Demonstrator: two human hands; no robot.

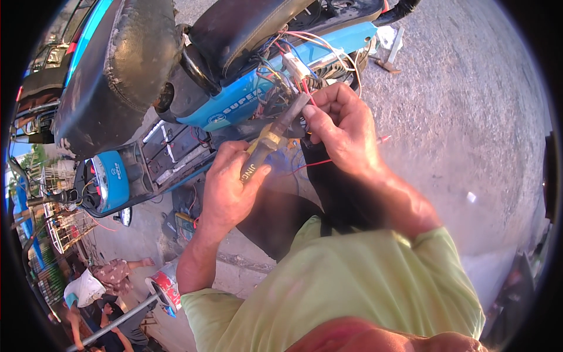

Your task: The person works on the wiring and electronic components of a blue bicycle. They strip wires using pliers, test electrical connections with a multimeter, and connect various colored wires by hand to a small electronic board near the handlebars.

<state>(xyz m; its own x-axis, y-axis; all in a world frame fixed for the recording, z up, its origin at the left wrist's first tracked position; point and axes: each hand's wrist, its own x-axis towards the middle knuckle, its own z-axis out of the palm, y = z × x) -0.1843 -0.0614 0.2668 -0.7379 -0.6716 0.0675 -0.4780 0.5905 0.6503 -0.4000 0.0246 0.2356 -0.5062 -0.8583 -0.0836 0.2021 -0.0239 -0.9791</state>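
Observation:
My left hand (226, 185) is wrapped around the dark handle of a thick soldering iron (271, 139) with a yellow collar. Its metal barrel points up and right, the end close to my right fingertips. In a pinch, my right hand (346, 126) holds a thin red wire (306, 88) beside the iron's tip. That wire runs up to a white connector (295, 66) among a tangle of coloured wires (271, 76). The bundle hangs out of the blue side panel (234, 107) of an electric scooter. Part of the pinched wire is hidden by my fingers.
A black scooter seat (132, 64) rises at the left, with another black seat (234, 35) behind the panel. A hammer (387, 66) lies on the rough pavement (463, 88). Lower left are a red-and-white can (167, 287), a metal pole (123, 320) and seated people (105, 311).

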